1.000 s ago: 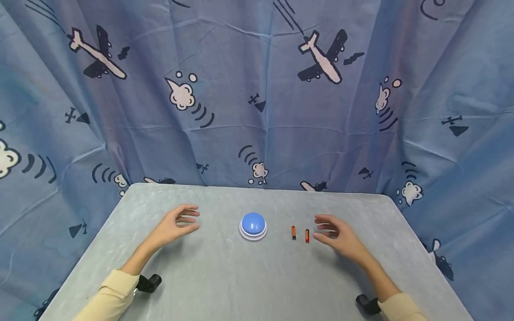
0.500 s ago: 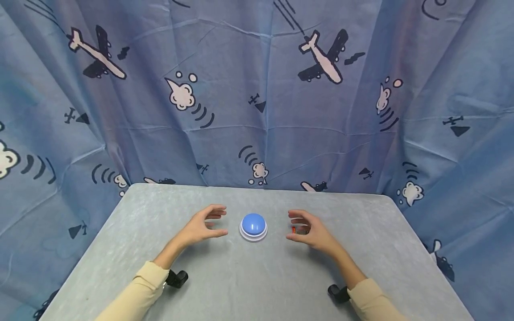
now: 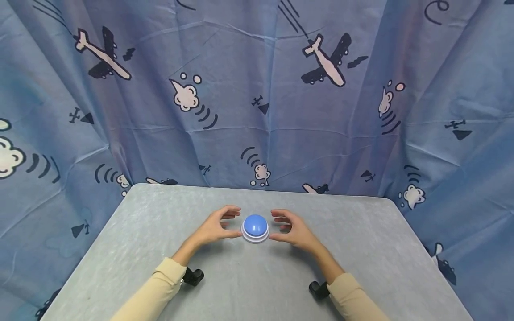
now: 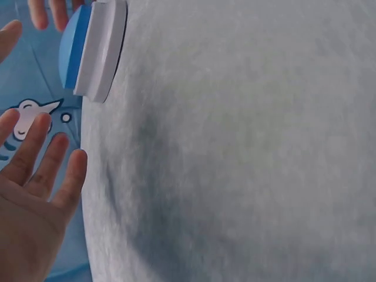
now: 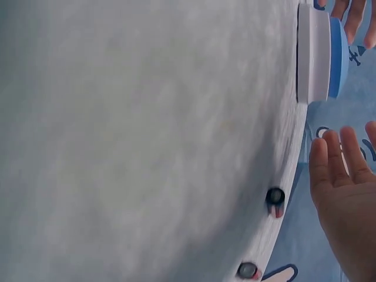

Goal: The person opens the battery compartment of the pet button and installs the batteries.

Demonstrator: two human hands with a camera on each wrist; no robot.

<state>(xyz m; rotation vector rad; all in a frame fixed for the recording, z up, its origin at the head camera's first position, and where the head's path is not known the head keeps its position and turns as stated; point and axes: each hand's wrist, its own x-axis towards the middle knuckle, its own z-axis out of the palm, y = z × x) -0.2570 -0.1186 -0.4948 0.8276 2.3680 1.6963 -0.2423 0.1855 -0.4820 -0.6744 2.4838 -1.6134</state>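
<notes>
A round push button with a blue dome (image 3: 255, 225) and a white base stands on the grey table (image 3: 225, 290). My left hand (image 3: 218, 226) is just left of it and my right hand (image 3: 293, 231) just right, fingers spread and holding nothing. Both wrist views show a gap between the fingers and the button's white base (image 4: 100, 53). Two small batteries, a nearer one (image 5: 275, 201) and a farther one (image 5: 248, 270), lie on the table below my right hand in the right wrist view. From the head view that hand hides them.
Behind the table hangs a blue curtain (image 3: 225, 111) printed with airplanes and clouds. A black wrist camera is strapped at each cuff, the left one (image 3: 193, 277) and the right one (image 3: 318, 290). The table's far edge runs along the curtain.
Both hands have moved inward, the left one rightward and the right one leftward, until they flank the button. My right hand has passed over the batteries, which it now covers from the head view.
</notes>
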